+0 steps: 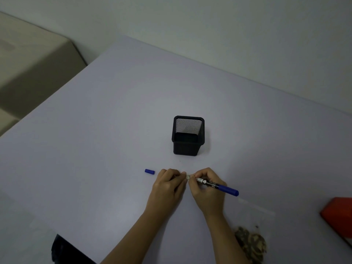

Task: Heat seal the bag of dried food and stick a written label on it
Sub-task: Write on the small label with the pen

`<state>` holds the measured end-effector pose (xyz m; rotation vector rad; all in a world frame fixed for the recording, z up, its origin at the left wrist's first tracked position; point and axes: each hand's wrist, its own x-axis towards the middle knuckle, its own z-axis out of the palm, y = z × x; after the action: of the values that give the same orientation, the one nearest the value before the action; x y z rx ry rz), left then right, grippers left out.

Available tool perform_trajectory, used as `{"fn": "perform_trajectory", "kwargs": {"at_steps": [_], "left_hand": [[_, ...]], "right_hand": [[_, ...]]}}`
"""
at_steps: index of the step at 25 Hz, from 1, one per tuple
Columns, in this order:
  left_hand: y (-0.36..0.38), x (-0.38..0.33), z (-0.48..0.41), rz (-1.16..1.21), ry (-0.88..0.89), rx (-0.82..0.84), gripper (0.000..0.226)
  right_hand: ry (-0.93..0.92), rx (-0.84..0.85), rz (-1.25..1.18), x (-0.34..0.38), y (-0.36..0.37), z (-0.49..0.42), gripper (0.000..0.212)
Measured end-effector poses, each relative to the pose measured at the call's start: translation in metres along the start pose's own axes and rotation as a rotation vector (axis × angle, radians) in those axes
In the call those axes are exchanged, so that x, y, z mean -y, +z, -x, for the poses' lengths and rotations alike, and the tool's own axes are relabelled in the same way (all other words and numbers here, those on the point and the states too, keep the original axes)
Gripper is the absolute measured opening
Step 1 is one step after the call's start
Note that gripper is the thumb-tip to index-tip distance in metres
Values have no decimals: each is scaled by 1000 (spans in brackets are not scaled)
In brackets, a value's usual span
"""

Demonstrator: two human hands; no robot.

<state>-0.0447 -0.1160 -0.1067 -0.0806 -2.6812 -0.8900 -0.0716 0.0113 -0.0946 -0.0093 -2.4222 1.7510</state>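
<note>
1. Near the centre of the table (95, 149), the left grip (167, 184) and right grip (206, 187) meet fingertip to fingertip at a small pale label (188, 176); the left grip pinches it.
2. Right grip is clenched round an uncapped blue marker (221, 187), tail end pointing right.
3. Blue cap (149, 171) lies just left of the left grip, not touching.
4. Black mesh pen holder (187, 147) stands upright, farther back.
5. Clear bag (251, 241) of dried food lies flat at near right, beside the right forearm; a red object (339, 216) sits at the right edge.

Lower centre: the right hand (207, 189) grips an uncapped blue marker (219, 186), the left hand (167, 184) pinches a small white label (188, 176), and the marker cap (149, 171) lies to their left.
</note>
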Motion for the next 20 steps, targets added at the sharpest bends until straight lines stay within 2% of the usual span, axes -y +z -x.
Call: {"fn": "perform_trajectory", "kwargs": {"at_steps": [20], "left_hand": [[1, -1, 2, -27, -9, 14, 28]], "right_hand": [[12, -20, -33, 2, 1, 1, 19]]}}
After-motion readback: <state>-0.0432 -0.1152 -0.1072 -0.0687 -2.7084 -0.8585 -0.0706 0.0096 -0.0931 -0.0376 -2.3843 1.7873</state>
